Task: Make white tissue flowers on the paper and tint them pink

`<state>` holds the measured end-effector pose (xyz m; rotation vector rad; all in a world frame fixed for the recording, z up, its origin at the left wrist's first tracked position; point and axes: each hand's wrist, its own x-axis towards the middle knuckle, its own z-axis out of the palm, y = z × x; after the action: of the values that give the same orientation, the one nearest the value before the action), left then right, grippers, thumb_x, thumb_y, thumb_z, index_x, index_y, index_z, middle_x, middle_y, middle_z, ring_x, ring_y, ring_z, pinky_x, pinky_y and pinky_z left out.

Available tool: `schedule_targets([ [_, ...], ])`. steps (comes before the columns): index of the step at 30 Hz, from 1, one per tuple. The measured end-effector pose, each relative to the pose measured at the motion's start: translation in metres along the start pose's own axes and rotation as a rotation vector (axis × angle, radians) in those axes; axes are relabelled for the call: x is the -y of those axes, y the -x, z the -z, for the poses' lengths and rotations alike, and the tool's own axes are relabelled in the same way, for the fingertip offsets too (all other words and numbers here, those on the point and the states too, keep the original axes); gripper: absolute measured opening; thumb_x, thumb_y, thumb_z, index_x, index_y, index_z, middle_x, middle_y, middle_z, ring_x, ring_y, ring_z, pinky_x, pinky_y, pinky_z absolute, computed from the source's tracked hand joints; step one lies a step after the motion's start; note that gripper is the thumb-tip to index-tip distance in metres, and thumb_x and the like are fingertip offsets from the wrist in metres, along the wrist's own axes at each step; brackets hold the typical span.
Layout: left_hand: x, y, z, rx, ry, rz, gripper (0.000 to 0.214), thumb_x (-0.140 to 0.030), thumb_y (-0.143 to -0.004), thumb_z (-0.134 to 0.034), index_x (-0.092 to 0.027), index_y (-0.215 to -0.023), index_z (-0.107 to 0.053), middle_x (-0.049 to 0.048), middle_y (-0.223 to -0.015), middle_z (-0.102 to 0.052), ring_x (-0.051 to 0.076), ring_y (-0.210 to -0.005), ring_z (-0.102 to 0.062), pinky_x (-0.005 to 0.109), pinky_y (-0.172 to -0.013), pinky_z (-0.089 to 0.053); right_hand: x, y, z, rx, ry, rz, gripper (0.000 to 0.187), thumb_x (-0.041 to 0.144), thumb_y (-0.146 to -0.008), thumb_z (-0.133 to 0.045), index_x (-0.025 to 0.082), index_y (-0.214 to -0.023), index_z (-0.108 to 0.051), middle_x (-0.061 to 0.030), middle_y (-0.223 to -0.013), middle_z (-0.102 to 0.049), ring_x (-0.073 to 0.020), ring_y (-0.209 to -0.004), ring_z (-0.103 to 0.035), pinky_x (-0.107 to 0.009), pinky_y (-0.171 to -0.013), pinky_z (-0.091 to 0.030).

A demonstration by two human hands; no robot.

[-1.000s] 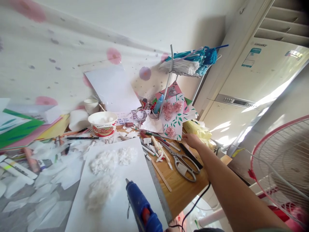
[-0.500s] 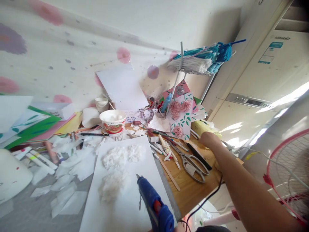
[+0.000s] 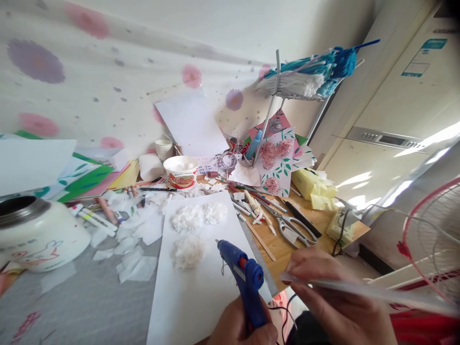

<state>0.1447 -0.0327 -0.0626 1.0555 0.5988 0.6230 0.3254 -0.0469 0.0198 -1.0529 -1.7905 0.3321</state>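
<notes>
Two grips: left hand (image 3: 230,321) closed on glue gun (image 3: 239,263), right hand (image 3: 338,309) on translucent stick (image 3: 359,289); white tufts (image 3: 189,251) at gun's ten o'clock.

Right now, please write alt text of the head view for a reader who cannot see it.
The left hand holds a blue glue gun over a white sheet with three fluffy clusters; the right hand holds a pale stick. Scissors lie at right; a bowl stands beyond.

Blue glue gun (image 3: 245,274), white sheet (image 3: 172,297), pink-and-purple flowered wall covering (image 3: 140,76)
</notes>
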Motion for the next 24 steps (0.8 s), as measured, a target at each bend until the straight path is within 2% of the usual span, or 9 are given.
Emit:
schedule_targets([
  [3,-0.003,-0.003,-0.002,0.045,-0.056,-0.039,0.059,-0.073,-0.069,-0.063,-0.018,-0.073,-0.044,-0.0047,-0.062,-0.039,0.009,-0.058,-0.037,0.022,-0.055,-0.03,0.014,-0.005,-0.006,0.07,-0.018,0.051,0.015,0.019,-0.087,-0.064,0.032,-0.092,-0.066,-0.0022,-0.087,-0.07,-0.0185,-0.078,-0.07,-0.025,-0.066,-0.059],
  [8,-0.004,-0.007,-0.001,0.1,-0.17,-0.09,0.065,-0.083,-0.067,-0.052,-0.019,-0.068,-0.042,-0.0012,-0.066,-0.041,0.012,-0.062,-0.04,0.024,-0.059,-0.035,0.013,-0.009,-0.01,0.192,0.015,0.159,0.033,0.01,-0.082,-0.068,0.03,-0.107,-0.063,-0.0053,-0.09,-0.068,-0.0207,-0.079,-0.069,-0.028,-0.064,-0.06],
  [12,-0.002,-0.007,0.001,0.13,-0.251,-0.129,0.06,-0.079,-0.073,-0.047,-0.02,-0.067,-0.035,-0.0024,-0.065,-0.034,0.012,-0.059,-0.03,0.024,-0.055,-0.03,0.012,-0.003,-0.01,0.117,0.031,0.059,0.025,0.017,-0.084,-0.066,0.034,-0.101,-0.064,-0.0044,-0.082,-0.065,-0.0219,-0.072,-0.066,-0.033,-0.058,-0.058],
  [14,0.0,-0.007,0.0,0.082,-0.269,-0.175,0.055,-0.074,-0.076,-0.047,-0.021,-0.068,-0.034,-0.0029,-0.065,-0.03,0.012,-0.058,-0.028,0.025,-0.053,-0.027,0.012,0.0,-0.01,0.111,0.066,0.039,0.022,0.02,-0.083,-0.067,0.035,-0.099,-0.065,-0.0039,-0.079,-0.064,-0.0214,-0.067,-0.065,-0.033,-0.053,-0.056],
  [16,0.004,-0.006,-0.001,0.026,-0.327,-0.165,0.049,-0.067,-0.077,-0.05,-0.021,-0.069,-0.037,-0.0028,-0.064,-0.033,0.012,-0.058,-0.029,0.025,-0.052,-0.027,0.01,0.001,-0.009,0.134,0.1,0.043,0.021,0.02,-0.082,-0.068,0.034,-0.097,-0.064,-0.0031,-0.078,-0.062,-0.0197,-0.063,-0.063,-0.031,-0.049,-0.054],
  [21,0.016,-0.006,-0.002,-0.071,-0.447,-0.091,0.035,-0.055,-0.072,-0.064,-0.021,-0.074,-0.056,-0.0007,-0.07,-0.051,0.016,-0.066,-0.045,0.024,-0.059,-0.036,-0.004,-0.004,-0.012,0.199,0.13,0.113,0.015,0.021,-0.083,-0.069,0.029,-0.094,-0.063,-0.0014,-0.075,-0.061,-0.0158,-0.061,-0.062,-0.026,-0.05,-0.051],
  [24,0.019,-0.006,-0.002,-0.094,-0.405,-0.103,0.035,-0.056,-0.072,-0.065,-0.022,-0.081,-0.063,0.0001,-0.074,-0.058,0.018,-0.069,-0.051,0.025,-0.063,-0.041,-0.008,-0.003,-0.013,0.18,0.064,0.066,0.016,0.036,-0.082,-0.071,0.028,-0.089,-0.059,-0.0011,-0.072,-0.059,-0.017,-0.06,-0.061,-0.027,-0.051,-0.05],
])
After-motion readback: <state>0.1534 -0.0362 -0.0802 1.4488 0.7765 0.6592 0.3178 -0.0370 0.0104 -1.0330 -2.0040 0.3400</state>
